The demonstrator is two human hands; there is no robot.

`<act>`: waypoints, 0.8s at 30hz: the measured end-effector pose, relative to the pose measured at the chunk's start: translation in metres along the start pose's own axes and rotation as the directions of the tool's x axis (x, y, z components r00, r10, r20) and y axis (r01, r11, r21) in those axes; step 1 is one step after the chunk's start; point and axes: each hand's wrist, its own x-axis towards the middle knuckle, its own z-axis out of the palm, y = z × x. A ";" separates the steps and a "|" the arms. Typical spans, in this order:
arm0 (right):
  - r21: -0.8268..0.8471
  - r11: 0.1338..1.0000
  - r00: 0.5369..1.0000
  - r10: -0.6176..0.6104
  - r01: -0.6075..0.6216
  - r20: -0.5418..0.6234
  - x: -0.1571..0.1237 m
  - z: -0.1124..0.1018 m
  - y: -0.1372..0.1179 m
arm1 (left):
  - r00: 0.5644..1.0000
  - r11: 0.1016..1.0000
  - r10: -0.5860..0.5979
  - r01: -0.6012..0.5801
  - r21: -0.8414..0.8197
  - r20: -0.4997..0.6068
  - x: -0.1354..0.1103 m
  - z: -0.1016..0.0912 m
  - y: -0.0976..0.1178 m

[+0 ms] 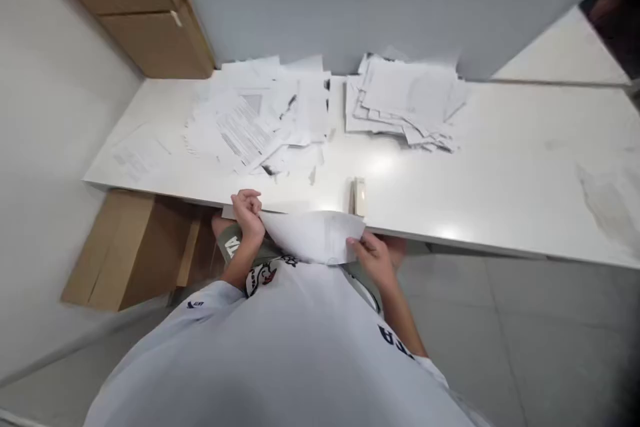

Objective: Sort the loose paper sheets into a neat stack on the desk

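Note:
A white sheet of paper [313, 235] is stretched between my hands over my lap, along the table's front edge, and it bows slightly. My left hand [247, 212] has curled fingers at the sheet's left corner. On the opposite side, my right hand [371, 255] pinches the lower right corner between thumb and fingers. Just beyond that corner, a small beige block-like object [359, 197] stands on the white table [400, 190]; its kind is unclear. Any print on the held sheet is too faint to read.
Loose printed papers [247, 123] spread over the table's left half. A thicker paper stack [407, 97] lies against the grey partition [350, 0]. Cardboard boxes stand at the back left [155, 43] and under the table [117, 247]. A crumpled clear sheet [613, 207] lies far right.

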 end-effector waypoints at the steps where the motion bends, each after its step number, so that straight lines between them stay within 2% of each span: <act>1: 0.009 0.999 0.999 0.045 -0.045 -0.001 -0.003 -0.013 0.012 | 1.000 1.000 -0.009 0.008 0.025 0.013 -0.003 0.007 -0.004; 3: 0.053 0.989 0.990 0.141 -0.140 -0.015 -0.011 -0.038 0.033 | 0.996 0.996 -0.003 -0.005 0.086 0.084 -0.008 0.021 -0.012; 5: 0.138 0.962 0.969 0.245 -0.238 -0.037 -0.023 -0.060 0.049 | 0.977 0.984 0.035 -0.071 0.162 0.211 -0.014 0.037 -0.017; 7: 0.248 0.913 0.937 0.345 -0.323 -0.051 -0.037 -0.080 0.056 | 0.912 0.958 0.089 -0.188 0.216 0.401 -0.020 0.054 -0.018; 8: 0.293 0.888 0.922 0.384 -0.355 -0.046 -0.043 -0.089 0.057 | 0.853 0.941 0.114 -0.258 0.221 0.509 -0.022 0.064 -0.018; 10: 0.343 0.852 0.903 0.429 -0.396 -0.022 -0.052 -0.106 0.056 | 0.691 0.896 0.150 -0.398 0.198 0.707 -0.026 0.085 -0.017; 12: 0.366 0.842 0.901 0.434 -0.397 -0.021 -0.056 -0.120 0.054 | 0.522 0.839 0.155 -0.518 0.168 0.838 -0.030 0.107 -0.019; 13: 0.372 0.842 0.903 0.430 -0.390 -0.027 -0.056 -0.125 0.053 | 0.453 0.811 0.142 -0.563 0.159 0.880 -0.031 0.118 -0.022; 15: 0.378 0.849 0.908 0.415 -0.369 -0.046 -0.053 -0.134 0.052 | 0.349 0.773 0.104 -0.617 0.145 0.931 -0.032 0.138 -0.030; 17: 0.379 0.856 0.914 0.401 -0.350 -0.060 -0.047 -0.140 0.055 | 0.274 0.757 0.069 -0.641 0.128 0.959 -0.032 0.152 -0.040; 19: 0.383 0.860 0.917 0.393 -0.338 -0.074 -0.041 -0.144 0.061 | 0.230 0.736 0.036 -0.664 0.130 0.972 -0.031 0.160 -0.049; 20: 0.386 0.861 0.916 0.392 -0.332 -0.086 -0.038 -0.145 0.065 | 0.228 0.722 0.017 -0.676 0.146 0.973 -0.031 0.161 -0.053; 24: 0.387 0.881 0.922 0.353 -0.271 -0.159 -0.029 -0.148 0.076 | 0.297 0.708 -0.044 -0.664 0.240 0.954 -0.029 0.159 -0.056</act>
